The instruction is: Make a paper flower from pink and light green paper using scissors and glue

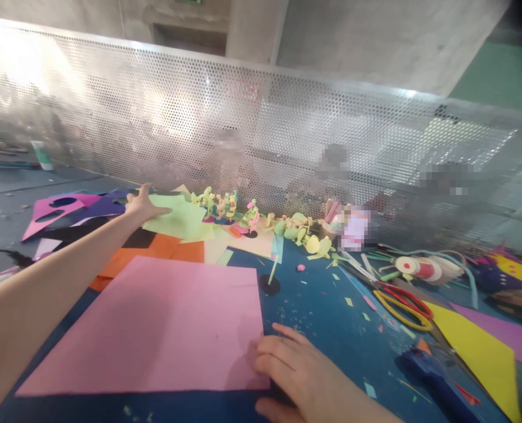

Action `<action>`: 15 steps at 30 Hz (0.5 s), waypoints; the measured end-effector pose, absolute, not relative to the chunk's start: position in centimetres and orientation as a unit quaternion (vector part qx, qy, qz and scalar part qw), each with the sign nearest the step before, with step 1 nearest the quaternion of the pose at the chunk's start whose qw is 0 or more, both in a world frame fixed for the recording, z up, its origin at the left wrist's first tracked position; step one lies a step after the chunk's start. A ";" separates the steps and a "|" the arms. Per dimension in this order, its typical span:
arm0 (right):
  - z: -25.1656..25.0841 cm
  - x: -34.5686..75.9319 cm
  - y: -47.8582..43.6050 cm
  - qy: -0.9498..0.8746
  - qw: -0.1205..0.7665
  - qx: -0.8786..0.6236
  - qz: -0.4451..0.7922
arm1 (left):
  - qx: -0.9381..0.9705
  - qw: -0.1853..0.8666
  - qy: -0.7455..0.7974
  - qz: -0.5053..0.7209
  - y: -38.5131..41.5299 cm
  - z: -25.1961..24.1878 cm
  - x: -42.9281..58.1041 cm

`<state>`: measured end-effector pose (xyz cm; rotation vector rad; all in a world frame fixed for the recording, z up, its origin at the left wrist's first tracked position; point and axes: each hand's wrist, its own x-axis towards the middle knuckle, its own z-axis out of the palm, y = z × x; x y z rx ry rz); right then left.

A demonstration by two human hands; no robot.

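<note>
My left hand (pixel 141 207) is stretched far forward, with its thumb and fingers apart. It is at the left edge of a light green sheet (pixel 177 218) lying on a pile of coloured sheets; whether it presses on the sheet I cannot tell. Close to me, a large pink sheet (pixel 168 329) lies flat on the dark blue table (pixel 323 329). Beside its right edge rests my right hand (pixel 294 367), fingers loosely bent and holding nothing visible. A black disc (pixel 270 285) with a pale green stick (pixel 273 269) standing on it is just beyond the pink sheet.
Scissors with red and yellow handles (pixel 404 308) lie at right, near a dark blue tool (pixel 439 379) and a yellow sheet (pixel 472 346). Small green craft figures (pixel 217 205) line the back, before a perforated metal screen (pixel 252 117). Orange sheets (pixel 164 249) and scraps lie about.
</note>
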<state>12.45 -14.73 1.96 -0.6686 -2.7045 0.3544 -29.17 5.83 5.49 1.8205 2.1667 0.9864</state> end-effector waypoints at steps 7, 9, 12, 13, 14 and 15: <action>3.9 15.7 -10.7 -0.857 0.203 -0.468 0.071 | 0.585 -0.052 0.743 0.320 4.2 6.3 -26.3; 3.3 16.8 -7.6 -0.845 0.184 -0.502 0.012 | 0.596 -0.093 0.727 0.329 3.7 6.5 -25.4; 2.1 17.8 -3.0 -0.840 0.176 -0.514 0.000 | 0.614 -0.134 0.701 0.338 3.2 6.8 -23.7; 1.8 18.0 -1.8 -0.841 0.171 -0.514 0.003 | 0.622 -0.141 0.692 0.337 3.1 6.9 -23.1; 1.5 18.2 -0.8 -0.840 0.168 -0.516 0.006 | 0.629 -0.146 0.685 0.336 3.0 7.0 -22.4; 1.4 18.3 0.0 -0.836 0.170 -0.522 0.007 | 0.642 -0.148 0.675 0.332 2.8 7.1 -21.7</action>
